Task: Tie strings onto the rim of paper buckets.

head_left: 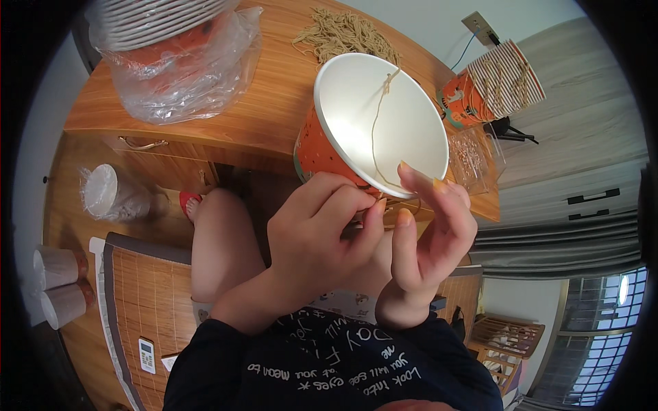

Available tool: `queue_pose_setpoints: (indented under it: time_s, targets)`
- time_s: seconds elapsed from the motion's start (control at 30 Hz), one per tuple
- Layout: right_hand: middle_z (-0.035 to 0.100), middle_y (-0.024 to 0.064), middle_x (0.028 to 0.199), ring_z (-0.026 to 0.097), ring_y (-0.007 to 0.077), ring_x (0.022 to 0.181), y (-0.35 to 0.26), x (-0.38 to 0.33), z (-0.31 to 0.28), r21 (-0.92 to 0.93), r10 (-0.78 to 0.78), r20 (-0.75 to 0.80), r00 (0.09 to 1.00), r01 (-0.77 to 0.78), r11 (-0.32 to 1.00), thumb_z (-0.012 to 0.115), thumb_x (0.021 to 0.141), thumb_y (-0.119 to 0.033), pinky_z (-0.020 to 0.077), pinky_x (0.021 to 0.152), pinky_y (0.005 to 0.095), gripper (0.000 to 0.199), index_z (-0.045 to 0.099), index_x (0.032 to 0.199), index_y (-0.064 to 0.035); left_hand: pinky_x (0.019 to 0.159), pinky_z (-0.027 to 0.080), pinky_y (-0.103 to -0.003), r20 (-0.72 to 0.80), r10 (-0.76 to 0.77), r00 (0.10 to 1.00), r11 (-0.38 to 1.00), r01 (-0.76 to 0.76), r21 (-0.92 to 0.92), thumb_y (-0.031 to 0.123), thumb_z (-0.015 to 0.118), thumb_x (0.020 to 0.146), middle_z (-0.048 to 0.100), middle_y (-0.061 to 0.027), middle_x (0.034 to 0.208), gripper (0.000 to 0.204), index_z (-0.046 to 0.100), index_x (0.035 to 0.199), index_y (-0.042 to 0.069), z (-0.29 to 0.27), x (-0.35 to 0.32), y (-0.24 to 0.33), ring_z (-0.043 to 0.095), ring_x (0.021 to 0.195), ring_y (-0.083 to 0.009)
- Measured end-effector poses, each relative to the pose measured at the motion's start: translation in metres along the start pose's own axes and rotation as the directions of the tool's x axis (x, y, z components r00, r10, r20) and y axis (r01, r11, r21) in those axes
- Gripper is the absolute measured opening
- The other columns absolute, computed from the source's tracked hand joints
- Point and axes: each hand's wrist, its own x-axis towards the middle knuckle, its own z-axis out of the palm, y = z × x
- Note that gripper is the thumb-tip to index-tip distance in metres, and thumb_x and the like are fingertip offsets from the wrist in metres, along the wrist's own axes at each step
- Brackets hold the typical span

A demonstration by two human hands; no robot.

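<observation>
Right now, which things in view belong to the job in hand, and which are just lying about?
In use, or likely part of it:
large orange bucket
cord across its mouth
left hand, pinching at the rim
right hand, thumb and fingers apart
loose cord pile
corded bucket stack
bagged bucket stack

Seemingly unrelated:
remote control on the woven mat
wall socket

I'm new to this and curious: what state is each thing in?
Bucket: tilted, mouth open
Cord: slack across bucket's mouth
Cord heap: loose, tangled
Big bagged stack: nested, in clear plastic
Right stack: nested, cords along it
Clear box: open or shut unclear
Remote: face up
Left hand: closed at bucket's near rim
Right hand: open, thumb and finger apart
</observation>
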Motion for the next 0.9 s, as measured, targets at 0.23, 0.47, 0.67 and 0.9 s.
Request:
queue_pose_setpoints:
  time_s: [0.23, 0.47, 0.67, 0.9]
  targets:
    - [0.072, 0.0057, 0.109, 0.064, 0.0174, 0.088, -0.002, 0.004, 0.007, 0.084, 0.128, -0.089, 0.988, -0.121, 0.989, 0.06, 0.078, 0.002, 0.0342, 0.094, 0.0357, 0.041, 0.058, 0.118, -0.0067, 0.055, 0.049, -0.032, 0.064, -0.055, 0.996, 0.993, 0.048, 0.108, 0.017, 0.076, 0.075, 0.059, -0.0015, 0.074, 0.013, 0.064, 0.08, 0.015, -0.002, -0.002, 0.005, 0.06, 0.064, -0.0222]
    - [0.073, 0.0035, 0.101, 0.061, 0.0157, 0.075, -0.006, 0.014, 0.006, 0.12, 0.151, 0.014, 0.988, -0.151, 0.981, 0.059, 0.078, 0.003, 0.0377, 0.088, 0.0323, 0.041, 0.061, 0.118, -0.0051, 0.055, 0.048, -0.032, 0.067, 0.01, 0.998, 0.978, -0.023, 0.207, 0.018, 0.075, 0.077, 0.059, -0.0007, 0.072, 0.012, 0.064, 0.082, 0.015, -0.005, 0.0, 0.004, 0.058, 0.064, -0.0225]
    - [0.071, 0.0062, 0.097, 0.063, 0.0196, 0.083, -0.017, 0.012, 0.009, 0.223, 0.328, 0.047, 0.944, -0.33, 0.917, 0.058, 0.077, 0.007, 0.0422, 0.09, 0.0354, 0.041, 0.062, 0.117, -0.0024, 0.055, 0.048, -0.031, 0.065, 0.041, 0.997, 0.975, -0.054, 0.216, 0.018, 0.075, 0.078, 0.062, -0.0007, 0.074, 0.014, 0.064, 0.083, 0.014, -0.006, 0.0, -0.001, 0.059, 0.063, -0.0218]
    - [0.069, 0.0176, 0.107, 0.067, 0.0302, 0.103, -0.013, -0.009, 0.008, 0.335, 0.053, -0.249, 0.967, 0.034, 0.942, 0.058, 0.088, -0.003, 0.0365, 0.107, 0.0442, 0.031, 0.052, 0.118, -0.0062, 0.059, 0.051, -0.031, 0.036, -0.153, 0.988, 0.977, 0.157, -0.147, 0.012, 0.072, 0.081, 0.065, -0.0046, 0.078, 0.012, 0.064, 0.09, 0.009, -0.009, -0.008, 0.0, 0.063, 0.066, -0.0225]
